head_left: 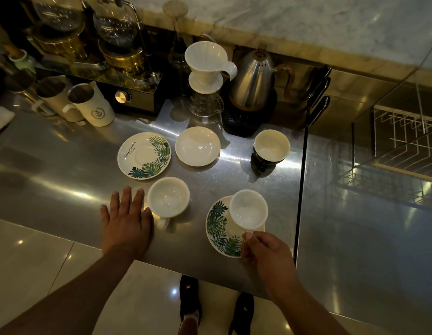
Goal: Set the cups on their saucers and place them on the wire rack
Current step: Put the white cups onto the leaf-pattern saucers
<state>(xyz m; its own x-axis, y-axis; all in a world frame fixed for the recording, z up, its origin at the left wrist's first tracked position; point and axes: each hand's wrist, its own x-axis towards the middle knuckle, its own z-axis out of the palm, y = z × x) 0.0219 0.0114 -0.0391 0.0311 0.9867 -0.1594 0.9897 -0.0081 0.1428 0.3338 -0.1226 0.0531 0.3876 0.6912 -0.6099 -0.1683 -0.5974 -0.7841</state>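
My right hand (263, 250) pinches the handle of a white cup (248, 209), tilted over a leaf-patterned saucer (218, 228) near the counter's front edge. My left hand (126, 218) lies flat on the steel counter, fingers straight, just left of a second white cup (168, 197). Behind it sit another leaf-patterned saucer (144, 155) and a plain white saucer (197, 145), both bare. A dark cup with a white inside (270, 151) stands to the right of them. The wire rack (408, 141) is at the far right.
Along the back stand a white dripper on a glass server (207, 76), a steel kettle (255, 81) on a black base, several steel pitchers (91, 105) and siphon brewers (113, 37). A dark seam (301, 189) splits the counter. My shoes (190, 301) show below.
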